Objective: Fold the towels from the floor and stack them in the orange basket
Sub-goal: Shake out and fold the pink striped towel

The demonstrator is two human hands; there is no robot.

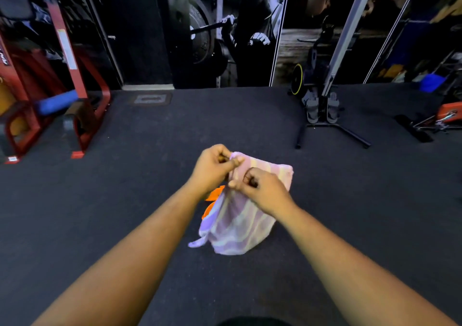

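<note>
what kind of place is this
Most likely a gym: a red weight machine at left, a rowing machine at right, weightlifting murals on the wall, dark rubber-like floor.

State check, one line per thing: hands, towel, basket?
left hand: fingers curled, pinching the towel's top edge
right hand: fingers curled, pinching the same edge, close beside the left hand
towel: pink and pale striped, held up, partly folded, hanging loose, lower corner trailing near the floor
orange basket: mostly hidden behind the towel, only orange slivers show; contents cannot be told
</note>
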